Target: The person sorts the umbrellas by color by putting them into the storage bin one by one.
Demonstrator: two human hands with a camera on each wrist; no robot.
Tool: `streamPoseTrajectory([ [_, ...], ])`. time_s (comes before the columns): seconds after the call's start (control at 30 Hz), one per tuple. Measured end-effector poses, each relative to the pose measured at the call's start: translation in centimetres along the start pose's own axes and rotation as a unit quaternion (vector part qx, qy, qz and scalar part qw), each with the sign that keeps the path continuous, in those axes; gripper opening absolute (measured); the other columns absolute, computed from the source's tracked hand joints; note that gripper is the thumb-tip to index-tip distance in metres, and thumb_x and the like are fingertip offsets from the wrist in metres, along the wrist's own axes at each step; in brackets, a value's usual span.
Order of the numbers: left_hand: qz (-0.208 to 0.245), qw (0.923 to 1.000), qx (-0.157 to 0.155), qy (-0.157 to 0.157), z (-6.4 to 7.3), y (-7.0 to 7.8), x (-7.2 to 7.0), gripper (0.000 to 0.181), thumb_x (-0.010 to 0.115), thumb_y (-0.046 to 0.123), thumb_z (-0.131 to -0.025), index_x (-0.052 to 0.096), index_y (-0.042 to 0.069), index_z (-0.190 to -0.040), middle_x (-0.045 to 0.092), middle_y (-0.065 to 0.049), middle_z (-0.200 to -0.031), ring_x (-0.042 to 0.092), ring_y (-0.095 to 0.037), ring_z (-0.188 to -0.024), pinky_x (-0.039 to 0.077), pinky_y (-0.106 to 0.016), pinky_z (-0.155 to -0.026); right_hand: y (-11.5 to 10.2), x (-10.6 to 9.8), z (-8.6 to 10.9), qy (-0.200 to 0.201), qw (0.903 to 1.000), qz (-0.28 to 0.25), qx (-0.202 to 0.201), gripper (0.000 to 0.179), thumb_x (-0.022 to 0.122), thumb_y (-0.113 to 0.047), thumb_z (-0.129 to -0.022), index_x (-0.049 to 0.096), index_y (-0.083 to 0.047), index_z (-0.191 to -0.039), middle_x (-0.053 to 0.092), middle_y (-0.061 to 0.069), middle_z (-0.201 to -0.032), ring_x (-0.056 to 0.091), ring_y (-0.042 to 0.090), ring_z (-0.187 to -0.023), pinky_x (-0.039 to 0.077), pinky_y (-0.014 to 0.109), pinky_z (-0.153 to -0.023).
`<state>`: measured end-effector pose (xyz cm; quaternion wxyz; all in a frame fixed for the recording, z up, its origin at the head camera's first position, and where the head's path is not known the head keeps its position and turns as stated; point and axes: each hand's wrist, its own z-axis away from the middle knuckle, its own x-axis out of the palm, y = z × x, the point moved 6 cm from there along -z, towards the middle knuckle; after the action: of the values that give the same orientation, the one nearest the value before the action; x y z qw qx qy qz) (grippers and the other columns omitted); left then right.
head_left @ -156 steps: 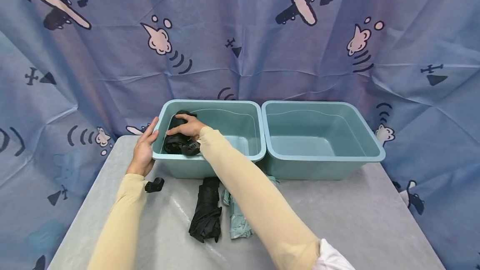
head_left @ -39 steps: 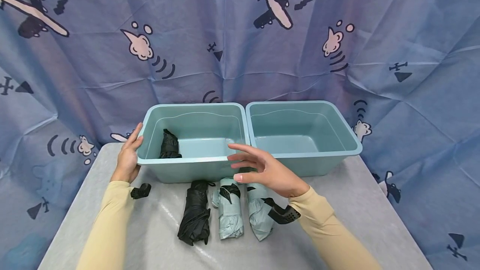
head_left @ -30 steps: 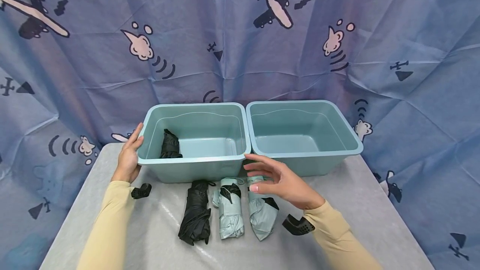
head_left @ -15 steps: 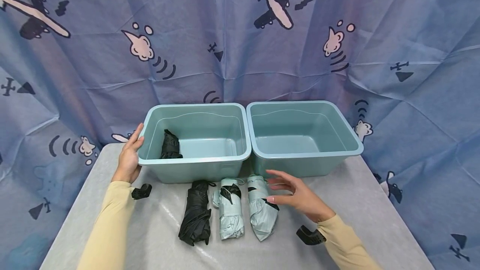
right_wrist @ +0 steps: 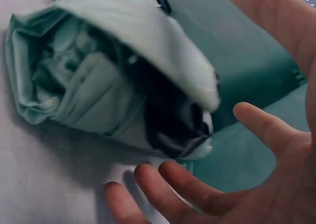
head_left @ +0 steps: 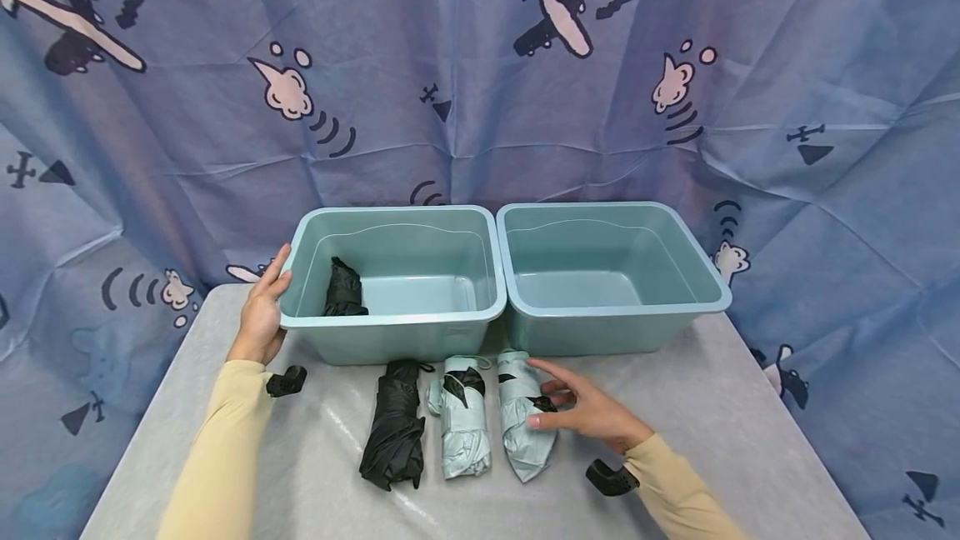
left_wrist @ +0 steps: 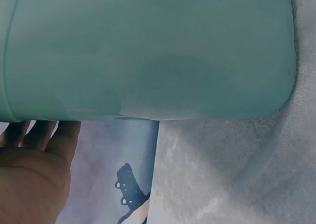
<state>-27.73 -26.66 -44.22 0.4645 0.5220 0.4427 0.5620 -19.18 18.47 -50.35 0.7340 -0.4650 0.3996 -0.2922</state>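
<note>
Right hand [head_left: 596,419] has shifted a little toward the person since half a second ago; index finger and thumb now overlap the right edge of the rightmost pale green folded fabric umbrella [head_left: 519,436] in my head view. Grip: fingers spread, thumb apart, nothing held. Right wrist feed puts fingertips just beside the fabric; I can't confirm contact. That umbrella lies on the grey table [head_left: 315,473], its far end near the gap between the left sea-green rectangular plastic bin [head_left: 390,340] and the matching right bin [head_left: 600,332].

Left hand [head_left: 260,319]: fingers extended along the left bin's outer left side; I see no pinch. Left of the rightmost umbrella: a second pale green folded umbrella [head_left: 465,440], then a black folded fabric umbrella [head_left: 395,432]. I also have a black fabric bundle [head_left: 344,290] inside the left bin, at its left end.
</note>
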Motion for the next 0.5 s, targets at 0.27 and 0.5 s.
streamPoseTrajectory([
  [0.27, 0.003, 1.0, 0.003, -0.001, -0.1, 0.0, 0.1, 0.057, 0.035, 0.032, -0.112, 0.013, 0.032, -0.164, 0.006, 0.003, -0.171, 0.016, -0.024, -0.153, 0.019, -0.047, -0.121, 0.0, 1.2, -0.7, -0.023, 0.9994, 0.017, -0.021, 0.089, 0.088, -0.026, -0.083, 0.041, -0.016, -0.157, 0.038, 0.02, -0.156, 0.041, 0.039, -0.133, 0.035, 0.05, -0.105],
  [0.5, -0.011, 0.9999, 0.006, 0.006, -0.1, 0.0, 0.0, 0.056, 0.034, 0.031, -0.112, 0.013, 0.033, -0.164, 0.004, 0.004, -0.171, 0.013, -0.023, -0.154, 0.015, -0.049, -0.122, -0.2, 2.0, -1.6, -0.022, 0.9966, 0.074, -0.029, 0.09, 0.089, -0.027, -0.08, 0.043, -0.015, -0.156, 0.044, 0.022, -0.147, 0.041, 0.036, -0.129, 0.033, 0.058, -0.107],
])
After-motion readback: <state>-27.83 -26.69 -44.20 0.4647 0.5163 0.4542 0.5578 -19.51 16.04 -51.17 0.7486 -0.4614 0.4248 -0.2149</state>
